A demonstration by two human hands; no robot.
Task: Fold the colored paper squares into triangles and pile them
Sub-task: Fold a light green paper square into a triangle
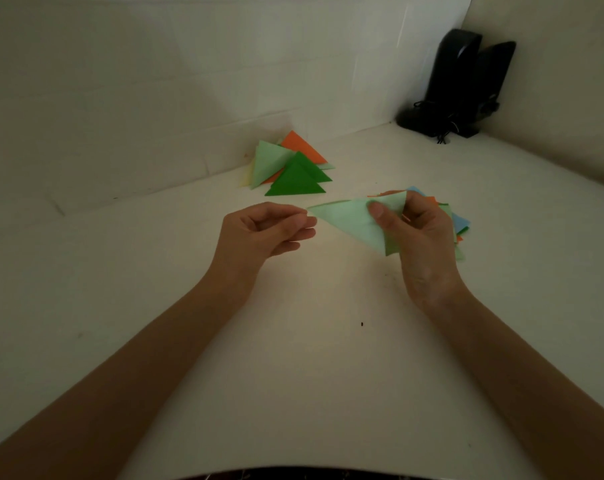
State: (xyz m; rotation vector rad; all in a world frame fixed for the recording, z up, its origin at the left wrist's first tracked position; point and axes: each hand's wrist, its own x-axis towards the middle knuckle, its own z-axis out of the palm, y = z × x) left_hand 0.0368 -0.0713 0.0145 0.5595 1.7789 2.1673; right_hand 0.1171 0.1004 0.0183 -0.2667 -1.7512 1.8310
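Head view: right hand (418, 233) pinches the pale green triangle (349, 220), long axis left-right, its far tip at the loosely curled left hand (265, 230), whose hold is unclear; the pile (293, 174) lies beyond, nearer the left hand.

Open tabletop (311, 375) spreads front and left. The triangle pile (290, 168) sits by the back wall (155, 98), loose squares (463, 224) lie right, 2 black speakers (466, 81) fill the far-right corner.

matt pale green paper triangle (349, 220), smooth matt white table (311, 358) (faintly speckled), glossy black plastic speakers (466, 77)
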